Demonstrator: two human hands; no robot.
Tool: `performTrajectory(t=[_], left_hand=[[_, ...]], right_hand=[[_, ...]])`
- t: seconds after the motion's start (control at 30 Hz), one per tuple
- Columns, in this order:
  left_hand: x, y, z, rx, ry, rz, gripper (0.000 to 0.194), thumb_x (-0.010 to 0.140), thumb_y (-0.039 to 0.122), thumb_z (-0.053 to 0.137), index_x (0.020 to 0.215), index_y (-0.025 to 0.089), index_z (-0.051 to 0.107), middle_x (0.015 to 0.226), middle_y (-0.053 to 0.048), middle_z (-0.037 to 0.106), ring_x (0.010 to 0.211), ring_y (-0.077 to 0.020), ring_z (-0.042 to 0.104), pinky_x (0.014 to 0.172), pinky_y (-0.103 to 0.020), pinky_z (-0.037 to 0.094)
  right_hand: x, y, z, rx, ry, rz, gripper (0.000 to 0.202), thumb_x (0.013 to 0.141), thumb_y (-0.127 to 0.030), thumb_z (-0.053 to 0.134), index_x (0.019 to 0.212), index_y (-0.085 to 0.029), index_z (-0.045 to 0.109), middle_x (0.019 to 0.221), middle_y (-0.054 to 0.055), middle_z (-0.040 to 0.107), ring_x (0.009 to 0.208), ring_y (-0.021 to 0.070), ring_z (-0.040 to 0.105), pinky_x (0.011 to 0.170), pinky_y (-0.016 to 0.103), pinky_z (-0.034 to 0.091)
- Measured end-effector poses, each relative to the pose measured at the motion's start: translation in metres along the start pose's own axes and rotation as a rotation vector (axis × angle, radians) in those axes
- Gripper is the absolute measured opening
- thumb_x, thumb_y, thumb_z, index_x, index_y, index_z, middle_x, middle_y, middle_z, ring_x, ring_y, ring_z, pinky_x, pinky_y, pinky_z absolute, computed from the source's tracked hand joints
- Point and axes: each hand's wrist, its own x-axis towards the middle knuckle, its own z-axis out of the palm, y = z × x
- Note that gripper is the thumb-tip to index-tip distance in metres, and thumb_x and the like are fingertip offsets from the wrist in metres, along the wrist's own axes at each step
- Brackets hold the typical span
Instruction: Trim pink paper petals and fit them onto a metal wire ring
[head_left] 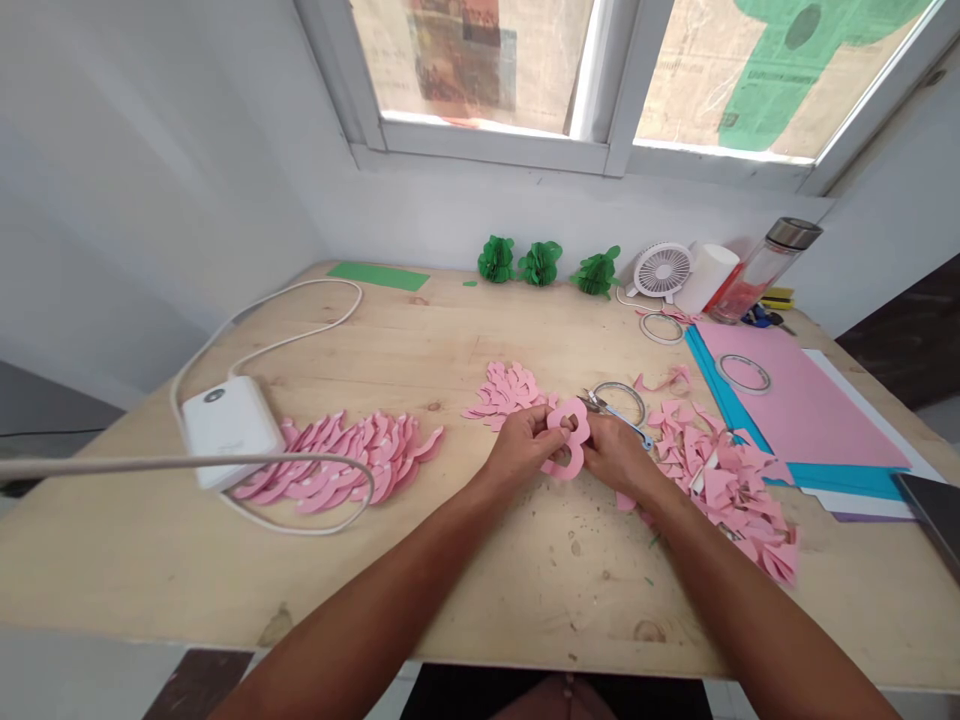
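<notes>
A pink paper cutout (576, 455) with rounded lobes and openings in it is held up between my hands, above the middle of the table. My left hand (523, 442) pinches its left side, thumb over the paper. Fingers of my right hand (611, 448) are closed at its right edge. Scissors (631, 428) with light blue handles lie just behind my right hand, beside a tape ring (619, 388). Behind my left hand is a small heap of pink paper pieces (504, 390). Pink scraps (739, 490) are piled around my right forearm.
Curved pink strips (349, 460) lie left, beside a white power bank (231, 425) with a looping cable. Green paper ornaments (540, 263), a small fan (663, 271) and a glass bottle (765, 270) stand along the back. Coloured sheets (817, 400) lie right, with another tape ring on top.
</notes>
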Motion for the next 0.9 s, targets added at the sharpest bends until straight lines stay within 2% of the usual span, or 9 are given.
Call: performTrajectory(t=[0.23,0.53,0.67,0.9], left_hand=[[0.000,-0.001,0.000,-0.009,-0.004,0.006,0.013,0.065,0.024,0.063,0.070,0.013,0.057,0.055,0.002,0.056,0.048,-0.0094,0.053,0.051,-0.022,0.043],[-0.001,0.002,0.001,0.001,0.038,0.007,0.015,0.065,0.026,0.063,0.070,0.013,0.058,0.056,0.000,0.058,0.050,-0.0103,0.054,0.050,-0.022,0.044],[-0.001,0.001,0.000,-0.021,0.059,0.015,0.017,0.064,0.028,0.064,0.071,0.013,0.060,0.057,0.000,0.059,0.050,-0.0101,0.054,0.050,-0.022,0.044],[-0.002,0.002,0.001,-0.011,0.081,0.016,0.015,0.065,0.026,0.063,0.071,0.013,0.060,0.055,0.000,0.058,0.050,-0.0101,0.054,0.053,-0.022,0.045]], right_hand=[[0.000,0.002,0.001,0.020,0.004,-0.012,0.011,0.075,-0.017,0.050,0.064,-0.018,0.051,0.065,0.002,0.060,0.057,0.0120,0.049,0.054,0.021,0.029],[0.001,0.003,0.001,0.118,0.095,-0.028,0.012,0.074,-0.014,0.048,0.064,-0.018,0.053,0.062,0.000,0.057,0.058,0.0120,0.049,0.056,0.022,0.033],[0.001,0.002,-0.002,0.162,0.203,0.027,0.014,0.077,-0.019,0.048,0.066,-0.018,0.058,0.059,-0.001,0.056,0.055,0.0120,0.048,0.053,0.022,0.033],[0.001,-0.002,-0.011,0.422,0.530,0.155,0.020,0.081,-0.032,0.049,0.081,-0.017,0.063,0.073,0.003,0.064,0.065,0.0143,0.056,0.060,0.025,0.043]])
